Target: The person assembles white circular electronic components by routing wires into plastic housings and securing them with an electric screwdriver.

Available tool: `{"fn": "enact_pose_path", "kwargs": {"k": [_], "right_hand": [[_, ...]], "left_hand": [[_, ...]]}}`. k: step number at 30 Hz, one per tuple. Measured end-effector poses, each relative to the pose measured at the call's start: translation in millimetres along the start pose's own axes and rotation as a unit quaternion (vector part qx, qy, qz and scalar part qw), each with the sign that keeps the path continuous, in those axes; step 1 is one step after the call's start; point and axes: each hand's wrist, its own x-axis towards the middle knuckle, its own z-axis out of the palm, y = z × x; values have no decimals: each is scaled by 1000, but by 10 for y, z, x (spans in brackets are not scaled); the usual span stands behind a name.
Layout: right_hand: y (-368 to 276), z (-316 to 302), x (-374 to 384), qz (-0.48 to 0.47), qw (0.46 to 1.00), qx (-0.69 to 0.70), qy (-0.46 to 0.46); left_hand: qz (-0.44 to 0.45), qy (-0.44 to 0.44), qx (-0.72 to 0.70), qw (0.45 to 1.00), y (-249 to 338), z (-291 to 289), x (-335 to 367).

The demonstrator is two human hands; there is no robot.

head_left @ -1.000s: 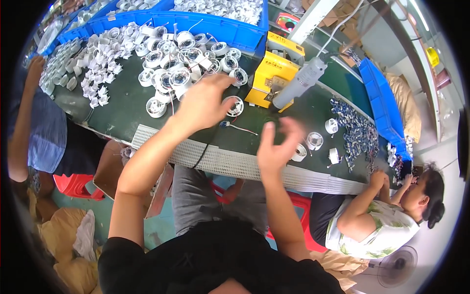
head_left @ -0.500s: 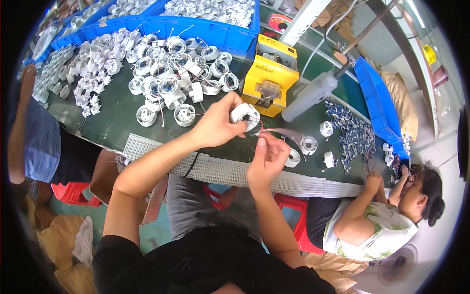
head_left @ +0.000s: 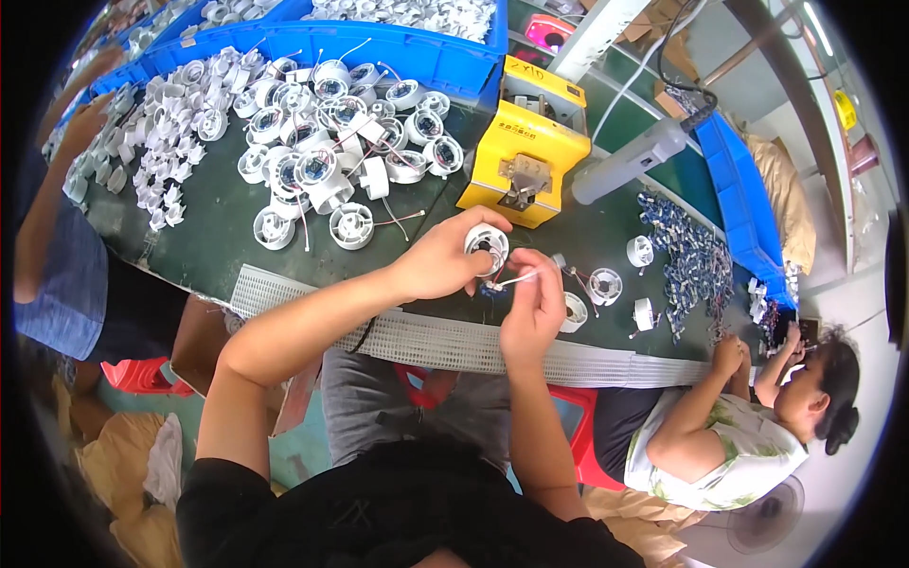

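My left hand is closed around a round white plastic housing, its open face turned up, with dark parts and wires inside. Close beside it, my right hand pinches a thin white wire that runs toward the housing. Just below the housing hangs a small dark piece, too small to make out. A yellow bench machine with a metal fixture on its front stands just beyond my hands. Right of my right hand lie several loose white housings.
Many wired white housings are heaped at left, beside white plastic pieces. Blue bins line the back. A grey cylindrical tool hangs at right, near a pile of small wired parts. People sit at both sides.
The housing in my left hand has turned its open face upward. My right hand has moved slightly right, and a white wire now shows at its fingertips. The person at left has raised their arms.
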Motion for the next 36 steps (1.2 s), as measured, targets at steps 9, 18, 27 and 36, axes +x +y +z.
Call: {"fn": "enact_pose_path", "kwargs": {"k": [9, 18, 27, 36], "right_hand": [[-118, 145, 18, 100, 989, 88, 60], [-151, 81, 254, 33, 981, -175, -74], [-251, 70, 309, -149, 932, -321, -83], [-182, 42, 313, -80, 942, -301, -130]], "left_hand": [[-59, -21, -258, 964, -92, -44, -14], [-67, 14, -207, 976, -111, -25, -29], [-134, 0, -163, 978, -69, -128, -21], [-127, 3, -167, 978, -121, -93, -12]]}}
